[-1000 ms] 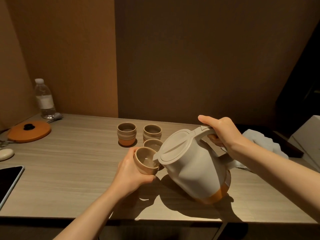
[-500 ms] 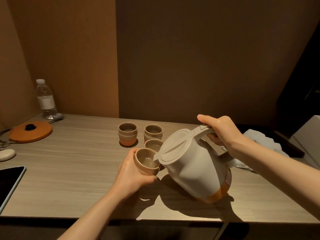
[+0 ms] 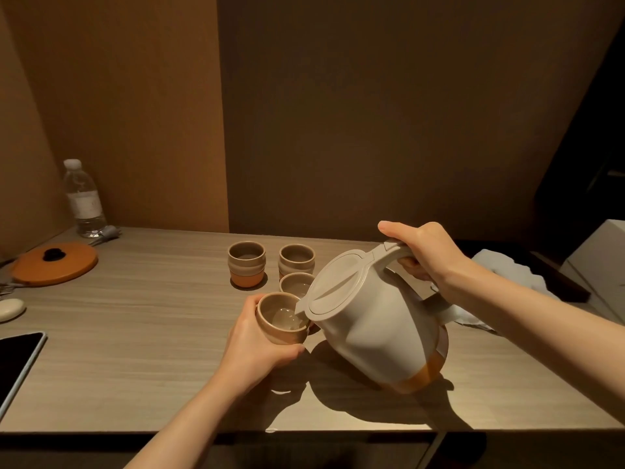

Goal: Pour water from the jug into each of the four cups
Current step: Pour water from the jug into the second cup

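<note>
jug right of four cups

A wide stretch of bare wooden table lies open left of the cups, bounded by a tablet, an orange lid and a water bottle at the far left, while the tilted jug, three standing cups and a white cloth crowd the right.

A hotel-like room: wood-panelled walls, desk with bottled water and tea cups.
</note>
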`<control>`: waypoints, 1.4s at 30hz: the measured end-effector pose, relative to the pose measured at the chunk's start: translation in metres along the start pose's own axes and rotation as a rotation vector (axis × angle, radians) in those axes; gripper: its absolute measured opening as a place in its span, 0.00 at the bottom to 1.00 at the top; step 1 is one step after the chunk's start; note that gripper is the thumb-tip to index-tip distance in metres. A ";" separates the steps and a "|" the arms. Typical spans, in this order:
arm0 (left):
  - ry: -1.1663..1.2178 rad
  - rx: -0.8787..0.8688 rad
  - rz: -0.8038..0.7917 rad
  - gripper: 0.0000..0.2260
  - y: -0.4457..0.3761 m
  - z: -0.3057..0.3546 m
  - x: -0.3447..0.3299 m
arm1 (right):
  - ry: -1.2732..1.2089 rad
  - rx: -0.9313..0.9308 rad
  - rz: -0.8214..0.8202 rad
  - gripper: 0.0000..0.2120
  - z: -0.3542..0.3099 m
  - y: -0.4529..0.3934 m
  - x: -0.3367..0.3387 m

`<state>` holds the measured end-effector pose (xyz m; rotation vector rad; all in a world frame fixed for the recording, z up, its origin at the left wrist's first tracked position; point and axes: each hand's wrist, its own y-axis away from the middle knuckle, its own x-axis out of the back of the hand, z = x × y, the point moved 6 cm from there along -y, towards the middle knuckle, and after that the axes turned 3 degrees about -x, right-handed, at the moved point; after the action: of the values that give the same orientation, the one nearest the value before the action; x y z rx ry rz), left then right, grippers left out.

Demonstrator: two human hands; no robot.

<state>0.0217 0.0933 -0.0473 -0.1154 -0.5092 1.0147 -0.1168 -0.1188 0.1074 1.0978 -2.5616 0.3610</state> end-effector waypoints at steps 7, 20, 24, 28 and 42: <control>0.009 0.009 0.003 0.41 0.000 -0.001 0.000 | 0.019 -0.018 0.025 0.27 0.000 0.000 0.000; 0.057 0.014 0.014 0.40 0.002 0.000 0.002 | 0.015 0.000 -0.018 0.31 -0.003 0.001 -0.004; 0.073 0.020 0.020 0.40 0.003 -0.001 0.002 | -0.006 -0.007 -0.017 0.29 -0.001 0.000 -0.003; 0.070 0.029 0.026 0.40 0.002 -0.002 0.004 | -0.018 -0.017 -0.023 0.28 0.002 -0.001 -0.004; 0.111 0.023 0.076 0.38 0.000 0.001 0.011 | -0.223 -0.070 -0.006 0.23 0.029 0.004 -0.001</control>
<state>0.0257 0.1026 -0.0422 -0.1709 -0.3943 1.0815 -0.1246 -0.1259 0.0801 1.1796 -2.7392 0.1526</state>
